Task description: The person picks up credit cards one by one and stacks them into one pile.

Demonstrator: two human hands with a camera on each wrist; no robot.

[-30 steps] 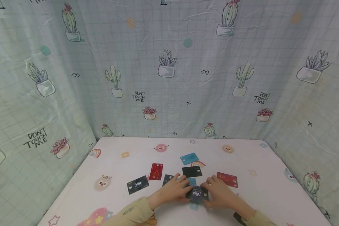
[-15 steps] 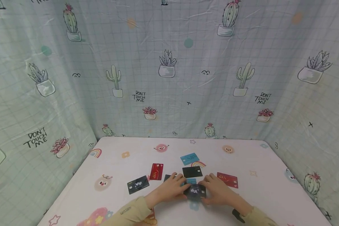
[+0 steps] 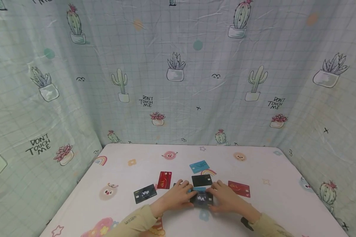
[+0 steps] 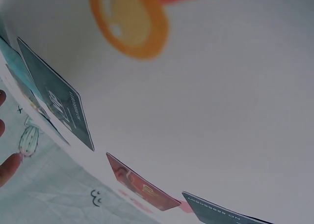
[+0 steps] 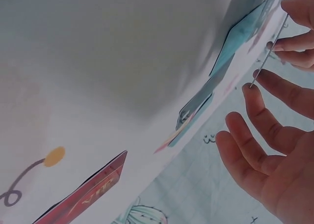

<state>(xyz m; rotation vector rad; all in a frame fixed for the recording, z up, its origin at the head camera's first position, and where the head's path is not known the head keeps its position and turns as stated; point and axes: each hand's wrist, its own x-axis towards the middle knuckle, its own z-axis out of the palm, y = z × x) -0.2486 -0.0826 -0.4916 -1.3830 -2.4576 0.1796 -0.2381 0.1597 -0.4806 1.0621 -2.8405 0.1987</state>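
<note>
On the tabletop (image 3: 121, 177), a dark card (image 3: 145, 194) lies near a red card (image 3: 164, 180). The left hand (image 3: 177, 197) pinches one end of the raised card (image 3: 202, 199), nearer than a blue card (image 3: 199, 167) and a black card (image 3: 202, 180); the right hand (image 3: 224, 198) pinches its other end. Another red card (image 3: 239, 189) lies just beside.
</note>
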